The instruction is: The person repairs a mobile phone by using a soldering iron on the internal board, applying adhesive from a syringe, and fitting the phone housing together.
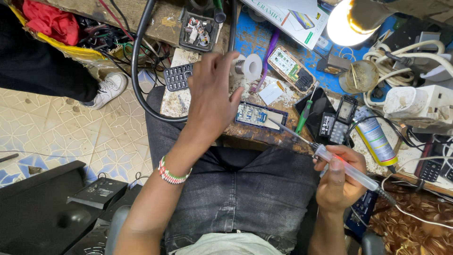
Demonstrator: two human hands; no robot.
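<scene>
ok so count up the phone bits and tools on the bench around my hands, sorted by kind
Bare circuit boards: 2, one blue, one in a tan frame
Keypad phones, dark: 2
Loose keypad: 1
Soldering iron: 1, in the right hand
Green-handled screwdriver: 1
Solder spool: 1, beside the left hand
Total: 8
</scene>
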